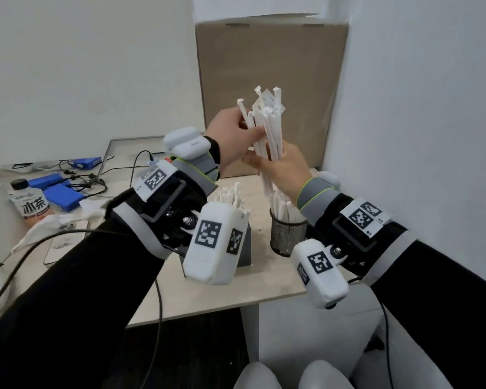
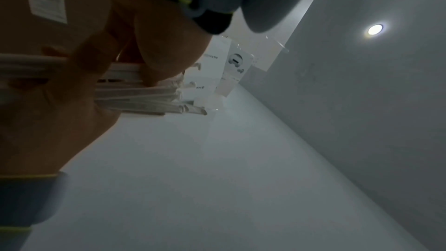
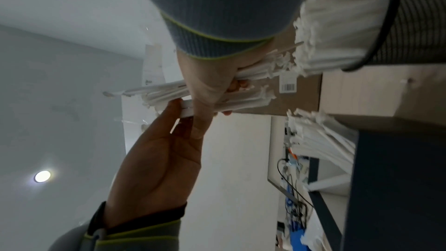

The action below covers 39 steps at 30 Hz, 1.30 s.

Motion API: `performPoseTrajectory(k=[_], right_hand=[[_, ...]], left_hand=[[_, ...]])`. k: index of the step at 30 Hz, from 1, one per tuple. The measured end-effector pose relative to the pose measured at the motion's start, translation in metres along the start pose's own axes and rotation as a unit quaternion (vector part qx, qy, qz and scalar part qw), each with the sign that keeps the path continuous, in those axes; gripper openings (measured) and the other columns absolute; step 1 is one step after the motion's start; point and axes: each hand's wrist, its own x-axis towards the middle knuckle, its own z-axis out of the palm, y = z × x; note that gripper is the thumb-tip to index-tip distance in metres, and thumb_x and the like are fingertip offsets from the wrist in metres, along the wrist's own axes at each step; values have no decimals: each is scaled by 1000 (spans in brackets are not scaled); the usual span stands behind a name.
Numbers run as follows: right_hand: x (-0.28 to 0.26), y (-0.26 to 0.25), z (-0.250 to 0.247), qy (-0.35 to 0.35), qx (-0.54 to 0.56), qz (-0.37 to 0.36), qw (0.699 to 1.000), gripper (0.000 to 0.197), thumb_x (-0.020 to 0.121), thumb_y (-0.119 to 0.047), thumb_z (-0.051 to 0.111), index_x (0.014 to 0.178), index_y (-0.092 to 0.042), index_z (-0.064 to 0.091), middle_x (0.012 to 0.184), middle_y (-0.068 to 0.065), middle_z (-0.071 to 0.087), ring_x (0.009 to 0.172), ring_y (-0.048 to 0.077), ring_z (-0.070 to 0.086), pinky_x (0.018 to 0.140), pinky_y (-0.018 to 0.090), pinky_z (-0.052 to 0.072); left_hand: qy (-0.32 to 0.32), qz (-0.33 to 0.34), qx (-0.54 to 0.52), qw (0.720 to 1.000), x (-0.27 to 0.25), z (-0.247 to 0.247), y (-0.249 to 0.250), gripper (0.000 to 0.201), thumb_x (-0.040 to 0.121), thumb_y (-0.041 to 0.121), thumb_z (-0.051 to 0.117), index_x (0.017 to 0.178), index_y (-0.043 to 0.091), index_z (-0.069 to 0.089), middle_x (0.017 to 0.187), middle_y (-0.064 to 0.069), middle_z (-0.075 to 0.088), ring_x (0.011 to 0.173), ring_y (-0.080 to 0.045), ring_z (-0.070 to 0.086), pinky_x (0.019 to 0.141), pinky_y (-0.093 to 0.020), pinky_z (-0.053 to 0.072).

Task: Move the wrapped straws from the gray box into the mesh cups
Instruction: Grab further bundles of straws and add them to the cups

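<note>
Right hand point(image 1: 281, 167) grips a splayed bunch of white paper-wrapped straws point(image 1: 267, 127); left hand point(image 1: 233, 130) pinches some

A bunch of white paper-wrapped straws point(image 1: 267, 130) stands nearly upright in the air, crimped tips fanned toward twelve o'clock, above the table. Straight below it, at about six o'clock, the black mesh cup point(image 1: 286, 234) stands upright, already stuffed with more white straws. At nine o'clock from that cup, just beside it, sits the gray box point(image 1: 246, 248), dark-sided, with wrapped straws still poking out of its open top.
</note>
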Motion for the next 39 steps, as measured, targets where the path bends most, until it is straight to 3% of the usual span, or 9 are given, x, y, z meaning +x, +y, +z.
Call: performPoseTrajectory(k=[4,9,12,16,20,24,32,37,39], right_hand=[[-2,-2,-32,-9,-55,-6,998,15,86,-26,67,75,-22,58,59,2,56,43,0,47,49,12,39],[-3,13,-67,-2,-103,-14,995,21,93,-28,57,72,-26,57,51,-7,54,45,0,45,49,13,36],[-5,24,-85,21,-116,-12,993,37,97,-29,49,60,-24,54,44,-7,52,42,-4,46,48,9,34],[2,44,-105,115,-83,5,990,43,96,-36,48,57,-20,52,54,0,56,52,6,57,52,19,43],[19,74,-127,202,43,62,976,50,93,-40,53,48,-19,48,41,-8,51,58,22,55,76,45,51],[29,95,-133,182,45,97,977,49,93,-38,53,50,-17,47,49,-2,50,63,20,60,81,41,49],[32,130,-133,123,-58,170,976,33,85,-39,65,63,-16,60,63,-2,64,78,21,68,90,36,50],[23,128,-139,51,-117,215,968,26,79,-40,71,86,-16,66,83,0,68,84,18,65,83,32,52],[22,122,-141,45,-147,233,960,35,78,-47,69,89,-14,66,82,-2,64,79,12,61,67,25,47]], left_hand=[[-21,20,-12,999,2,22,15,17,82,14,65,96,5,68,92,-12,71,80,-23,67,83,-44,56],[-49,26,-33,998,8,52,22,17,78,15,69,86,1,65,75,-5,63,70,-18,59,82,-49,56],[-75,27,-62,995,12,74,24,14,83,14,68,72,16,58,71,-1,60,73,-19,59,85,-45,56],[-97,54,-72,991,15,94,19,4,87,18,64,91,18,62,86,2,61,79,-12,57,83,-30,52],[-108,54,68,990,21,112,-6,26,89,16,60,114,10,58,105,-3,62,97,-15,58,93,-28,47],[-145,24,162,976,25,125,-36,32,87,13,58,119,10,55,123,-6,60,116,-19,55,99,-27,42],[-111,6,137,984,31,112,-61,24,86,8,56,109,12,62,117,-6,63,111,-19,58,100,-32,44],[-86,-14,136,987,27,80,-76,20,87,6,55,105,11,63,114,-7,64,107,-19,59,95,-28,43],[-72,-34,129,988,23,66,-83,21,88,6,54,107,10,63,111,-6,63,101,-16,57,88,-24,41]])
